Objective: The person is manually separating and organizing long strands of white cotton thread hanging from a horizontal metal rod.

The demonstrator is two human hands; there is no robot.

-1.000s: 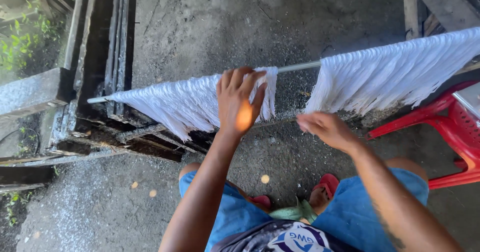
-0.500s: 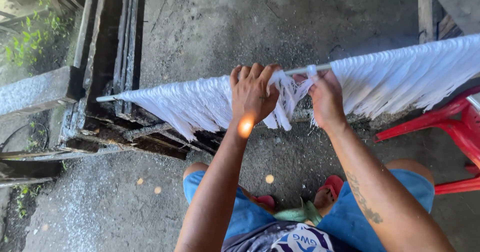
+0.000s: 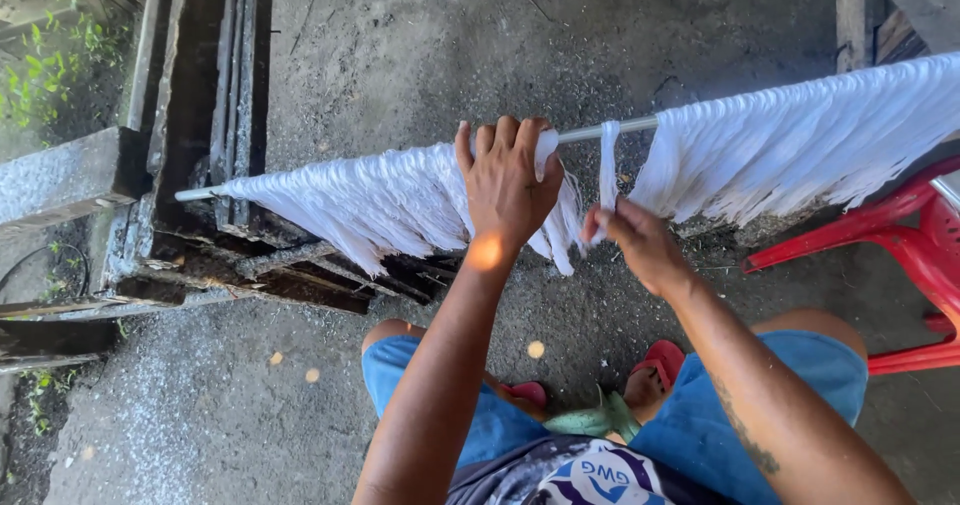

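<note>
From the head camera, a thin grey metal rod (image 3: 600, 131) runs slantwise above rough, gritty concrete floor (image 3: 420, 45), draped with white, stringy fibre strands (image 3: 370, 205) that hang in soft, flat fringes — one bunch to the left, a wider bunch (image 3: 800, 150) to the right. The left hand (image 3: 508, 180) is clenched over the rod, gripping the right edge of the left bunch. The right hand (image 3: 632, 240) pinches the lower end of a single narrow white strand (image 3: 607, 160) that hangs looped over the bare stretch of rod between the two bunches. A glossy red plastic chair (image 3: 900, 245) stands at right — weathered dark timber beams (image 3: 200, 115) lie at left.
</note>
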